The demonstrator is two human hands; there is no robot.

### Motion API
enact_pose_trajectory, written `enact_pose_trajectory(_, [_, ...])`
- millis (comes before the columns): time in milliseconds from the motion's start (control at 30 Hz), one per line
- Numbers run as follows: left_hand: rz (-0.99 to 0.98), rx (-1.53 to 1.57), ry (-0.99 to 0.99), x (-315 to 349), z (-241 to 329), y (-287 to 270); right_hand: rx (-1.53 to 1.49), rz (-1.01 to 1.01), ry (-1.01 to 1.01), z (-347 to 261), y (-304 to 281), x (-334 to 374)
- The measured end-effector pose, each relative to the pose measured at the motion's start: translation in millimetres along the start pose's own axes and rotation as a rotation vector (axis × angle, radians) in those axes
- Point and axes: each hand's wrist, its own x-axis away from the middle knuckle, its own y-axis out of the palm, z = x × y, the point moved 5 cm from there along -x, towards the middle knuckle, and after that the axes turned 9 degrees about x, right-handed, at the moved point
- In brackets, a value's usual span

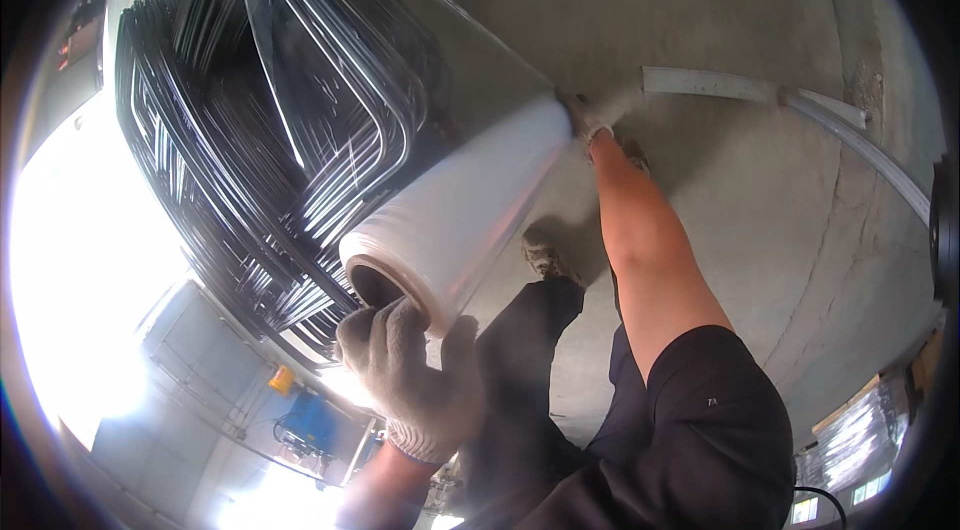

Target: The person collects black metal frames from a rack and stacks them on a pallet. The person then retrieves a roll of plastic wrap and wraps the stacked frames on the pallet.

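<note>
A large roll of clear stretch film [470, 190] slants across the middle, between my two hands. My left hand [415, 360], in a grey knit glove, grips the near end, with its fingers at the open cardboard core [378, 282] and its thumb along the outside. At the far end, my gloved right hand [590, 125] holds the roll; its fingers are partly hidden. A sheet of film [440, 40] runs from the roll up and left over a tall stack of dark, shiny bent metal frames [240, 160] with rounded corners. The roll is close beside the stack.
Pale metal strips [710, 83] lie on the concrete floor [720, 0] to the right. My shoe [545, 252] stands just beyond the roll. Lower left are a blue machine [308, 422] and a yellow object [282, 380]. A film-wrapped stack [855, 445] stands lower right.
</note>
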Motion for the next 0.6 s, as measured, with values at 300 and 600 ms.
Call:
enact_pose_trajectory(300, [0.009,0.207,-0.099,90,-25,14,0.428,-0.074,0.045,54,-39,95])
enact_pose_trajectory(600, [-0.020,0.230,-0.183,154,-41,46,0.608,-0.144,0.181,91,-44,122])
